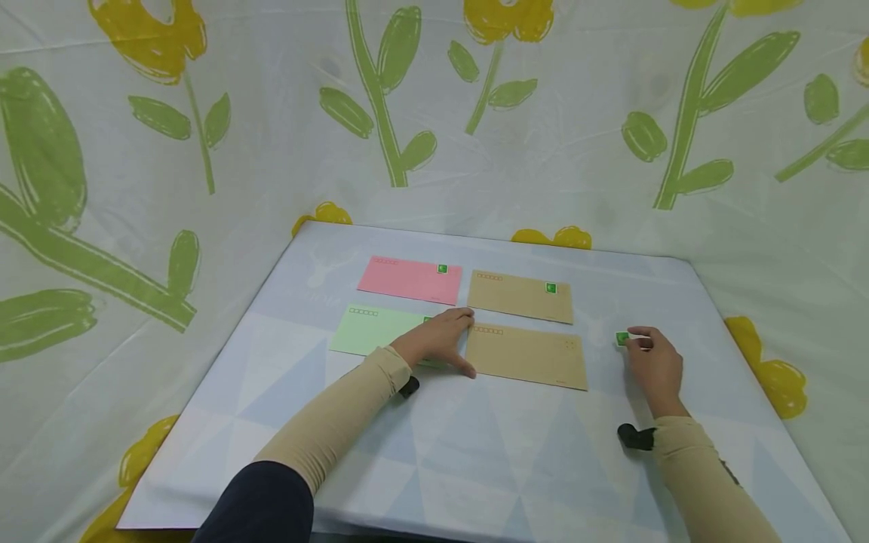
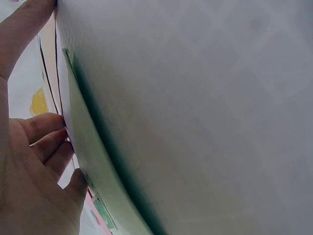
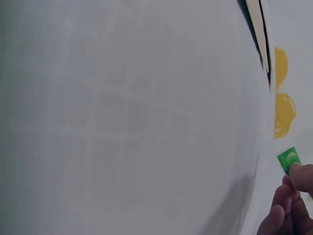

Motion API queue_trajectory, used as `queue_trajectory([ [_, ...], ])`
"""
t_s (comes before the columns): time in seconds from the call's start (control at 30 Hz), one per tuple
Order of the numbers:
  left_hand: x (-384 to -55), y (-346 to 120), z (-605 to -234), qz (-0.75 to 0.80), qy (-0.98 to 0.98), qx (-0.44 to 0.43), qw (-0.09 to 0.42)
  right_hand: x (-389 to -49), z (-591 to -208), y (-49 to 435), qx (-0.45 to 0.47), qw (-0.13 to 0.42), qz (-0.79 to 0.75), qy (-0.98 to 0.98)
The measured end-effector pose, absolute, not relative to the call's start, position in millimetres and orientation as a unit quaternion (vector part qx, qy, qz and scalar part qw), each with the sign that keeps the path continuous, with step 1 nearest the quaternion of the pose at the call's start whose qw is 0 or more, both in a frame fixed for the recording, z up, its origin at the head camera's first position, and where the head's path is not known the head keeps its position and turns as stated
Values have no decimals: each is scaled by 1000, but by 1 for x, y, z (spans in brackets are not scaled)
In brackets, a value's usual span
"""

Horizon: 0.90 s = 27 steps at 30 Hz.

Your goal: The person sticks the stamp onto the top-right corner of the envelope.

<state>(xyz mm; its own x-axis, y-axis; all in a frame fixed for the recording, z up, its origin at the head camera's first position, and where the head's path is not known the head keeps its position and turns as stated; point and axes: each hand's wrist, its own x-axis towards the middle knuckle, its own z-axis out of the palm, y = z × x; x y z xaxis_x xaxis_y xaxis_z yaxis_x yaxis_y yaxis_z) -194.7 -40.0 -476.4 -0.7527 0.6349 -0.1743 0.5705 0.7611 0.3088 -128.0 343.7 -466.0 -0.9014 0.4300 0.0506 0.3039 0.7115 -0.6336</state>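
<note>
My right hand [image 1: 655, 371] pinches a small green stamp [image 1: 621, 339] between thumb and fingertips, above the table on the right. In the right wrist view the stamp [image 3: 289, 159] sticks out past the thumb. The left hand [image 1: 441, 336], thumb spread from the fingers, rests at the left edge of the lower brown envelope [image 1: 526, 358]. Small printed marks show at that envelope's upper right. Beneath the left hand lies a light green envelope [image 1: 370, 330], its stamp [image 2: 103, 213] partly hidden in the head view.
Behind lie a pink envelope [image 1: 407, 282] and another brown envelope [image 1: 512, 298], each with a green stamp at upper right. All sit on a table [image 1: 489, 430] with a pale triangle-patterned cover. A flower-printed curtain [image 1: 577, 151] surrounds it.
</note>
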Motion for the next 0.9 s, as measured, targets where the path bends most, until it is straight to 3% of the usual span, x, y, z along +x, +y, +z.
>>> queue_trajectory([
  [0.9, -195, -41, -476, 123, 928, 325, 136, -125, -462, 324, -174, 117, 329, -921],
])
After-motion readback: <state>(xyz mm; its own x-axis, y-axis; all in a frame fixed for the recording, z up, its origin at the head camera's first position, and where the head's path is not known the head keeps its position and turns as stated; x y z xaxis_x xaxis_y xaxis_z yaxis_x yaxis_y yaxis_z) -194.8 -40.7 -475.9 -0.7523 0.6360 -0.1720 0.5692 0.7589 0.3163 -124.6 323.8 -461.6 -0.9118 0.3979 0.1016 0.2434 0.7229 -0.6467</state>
